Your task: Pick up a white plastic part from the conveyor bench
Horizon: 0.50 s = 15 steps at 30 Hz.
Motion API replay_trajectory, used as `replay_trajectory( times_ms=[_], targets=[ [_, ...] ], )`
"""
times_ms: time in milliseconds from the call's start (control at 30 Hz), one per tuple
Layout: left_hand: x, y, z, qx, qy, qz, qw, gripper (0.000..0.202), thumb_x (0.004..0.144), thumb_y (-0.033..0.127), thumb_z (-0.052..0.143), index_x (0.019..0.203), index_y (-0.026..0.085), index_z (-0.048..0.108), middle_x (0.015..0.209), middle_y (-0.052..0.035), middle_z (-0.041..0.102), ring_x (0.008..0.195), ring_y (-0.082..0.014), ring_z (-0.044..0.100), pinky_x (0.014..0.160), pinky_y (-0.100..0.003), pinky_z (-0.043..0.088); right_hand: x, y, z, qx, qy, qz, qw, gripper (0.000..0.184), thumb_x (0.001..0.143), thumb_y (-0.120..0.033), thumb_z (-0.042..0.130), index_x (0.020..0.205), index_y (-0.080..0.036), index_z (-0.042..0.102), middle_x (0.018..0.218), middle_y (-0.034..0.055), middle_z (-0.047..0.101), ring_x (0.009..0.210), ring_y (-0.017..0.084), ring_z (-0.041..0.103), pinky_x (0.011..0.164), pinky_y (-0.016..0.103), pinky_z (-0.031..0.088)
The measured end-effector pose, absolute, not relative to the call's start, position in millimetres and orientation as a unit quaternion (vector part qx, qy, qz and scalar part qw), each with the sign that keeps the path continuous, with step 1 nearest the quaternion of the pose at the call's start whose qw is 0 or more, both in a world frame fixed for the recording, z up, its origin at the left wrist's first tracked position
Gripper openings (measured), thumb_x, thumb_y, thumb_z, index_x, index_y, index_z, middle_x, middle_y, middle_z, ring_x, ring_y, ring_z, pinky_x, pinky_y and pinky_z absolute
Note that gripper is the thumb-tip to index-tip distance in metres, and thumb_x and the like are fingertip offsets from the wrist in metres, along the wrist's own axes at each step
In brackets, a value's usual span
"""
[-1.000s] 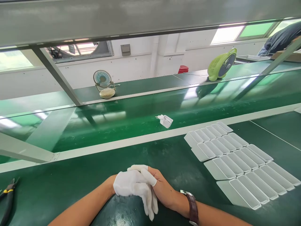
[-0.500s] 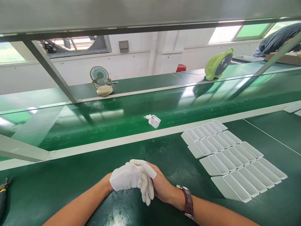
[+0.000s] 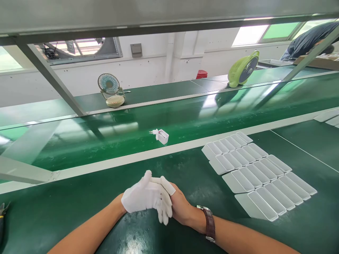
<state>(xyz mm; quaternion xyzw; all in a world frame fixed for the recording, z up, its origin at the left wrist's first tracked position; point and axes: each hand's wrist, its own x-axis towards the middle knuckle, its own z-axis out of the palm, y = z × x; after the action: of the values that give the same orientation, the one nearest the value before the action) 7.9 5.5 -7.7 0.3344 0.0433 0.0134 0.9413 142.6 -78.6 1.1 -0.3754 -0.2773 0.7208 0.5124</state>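
Two hands clasp, gloved left hand [image 3: 140,195] against right hand [image 3: 181,206]; whether they grasp anything cannot be told. Beyond, nearer the left, a white plug casing [image 3: 162,137] lies on the green belt [image 3: 111,146], prongs [image 3: 152,132] leftward.

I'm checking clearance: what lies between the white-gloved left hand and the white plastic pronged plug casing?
The head view shows dark green tabletop, a pale rail and some green belt between left hand and casing.

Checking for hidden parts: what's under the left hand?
The green table shows beneath the gloved left hand. The right hand touches it; whatever lies between them is covered.
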Motion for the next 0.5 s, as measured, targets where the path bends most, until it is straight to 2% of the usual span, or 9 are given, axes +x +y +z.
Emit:
replay_trajectory(
  times_ms=[100, 267, 400, 500],
  targets=[
    [8, 12, -5, 0.301, 0.05, 0.071, 0.95, 0.096, 0.09, 0.081, 0.017, 0.111, 0.003, 0.068, 0.089, -0.019, 0.072, 0.068, -0.0256, 0.068, 0.063, -0.035, 0.047, 140, -74, 3, -0.352, -0.213, 0.72, 0.558, 0.056, 0.089, -0.069, 0.055, 0.11, -0.02, 0.072, 0.094, 0.0065, 0.073, 0.096, 0.025, 0.065, 0.087, 0.039, 0.049],
    [8, 19, 2, 0.272, 0.061, 0.154, 0.948, 0.086, 0.094, 0.075, 0.014, 0.104, 0.007, 0.065, 0.076, -0.0119, 0.068, 0.06, -0.021, 0.062, 0.06, -0.033, 0.04, 138, -69, 1, -0.336, -0.186, 0.692, 0.611, 0.049, 0.087, -0.067, 0.059, 0.107, -0.024, 0.069, 0.106, 0.0054, 0.07, 0.107, 0.026, 0.06, 0.097, 0.04, 0.047],
    [8, 19, -2, 0.287, 0.054, 0.132, 0.947, 0.093, 0.092, 0.078, 0.01, 0.107, 0.005, 0.065, 0.079, -0.0135, 0.069, 0.056, -0.0202, 0.061, 0.057, -0.032, 0.036, 139, -69, 3, -0.342, -0.18, 0.696, 0.605, 0.048, 0.089, -0.065, 0.06, 0.111, -0.023, 0.067, 0.108, 0.0054, 0.069, 0.11, 0.025, 0.059, 0.099, 0.04, 0.046],
    [8, 19, -7, 0.286, 0.045, 0.12, 0.95, 0.094, 0.093, 0.078, 0.009, 0.116, 0.004, 0.063, 0.085, -0.015, 0.071, 0.057, -0.0207, 0.063, 0.057, -0.033, 0.036, 141, -69, 3, -0.34, -0.166, 0.7, 0.605, 0.049, 0.088, -0.065, 0.063, 0.112, -0.022, 0.068, 0.108, 0.0048, 0.069, 0.11, 0.024, 0.059, 0.1, 0.039, 0.045]
  ],
)
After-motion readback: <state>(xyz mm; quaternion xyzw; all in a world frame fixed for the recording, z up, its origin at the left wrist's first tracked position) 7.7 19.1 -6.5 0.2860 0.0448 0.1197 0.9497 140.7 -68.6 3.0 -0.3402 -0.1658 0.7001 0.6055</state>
